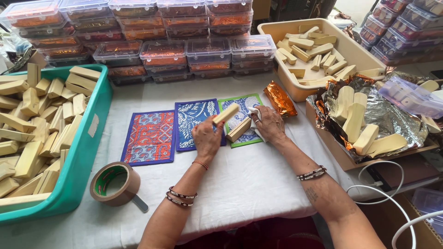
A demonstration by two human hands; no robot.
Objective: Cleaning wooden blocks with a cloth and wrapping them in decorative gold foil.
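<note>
At centre frame, the left hand (206, 137) grips a pale bar (225, 113) while the right hand (268, 123) clutches a white cloth (253, 112); firm, even wiping would serve best.

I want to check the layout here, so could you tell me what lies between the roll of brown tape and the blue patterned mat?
In the head view, the red-and-blue patterned mat lies between the tape roll and the blue mat, on the white cloth.

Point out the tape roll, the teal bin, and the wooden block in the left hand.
tape roll (115, 183), head view, on its brown outer side.
teal bin (87, 152), head view, on its right wall.
wooden block (226, 113), head view, mid-length, above the left hand (206, 137).
</note>
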